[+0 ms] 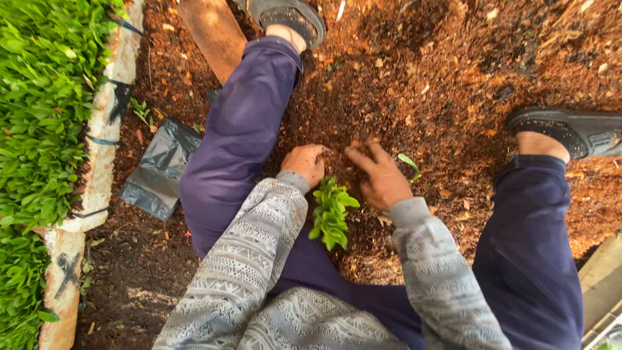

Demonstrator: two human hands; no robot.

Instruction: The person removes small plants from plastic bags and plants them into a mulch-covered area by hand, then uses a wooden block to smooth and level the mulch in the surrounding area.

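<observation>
A small green seedling (331, 212) stands in reddish-brown soil (427, 84) between my knees. My left hand (304, 163) is curled, with its fingers pressed into the soil just above and left of the seedling. To the seedling's right lies my right hand (380, 175), fingers spread flat on the soil. Neither hand holds the plant. A single loose green leaf (409, 164) lies right of my right hand. Both sleeves are grey and patterned.
My legs in dark blue trousers frame the spot, with sandalled feet at the top (289, 15) and at the right (570, 129). A crumpled black plastic bag (159, 170) lies at left. A pale kerb (103, 123) borders dense green seedlings (39, 110). A wooden plank (212, 32) lies at the top.
</observation>
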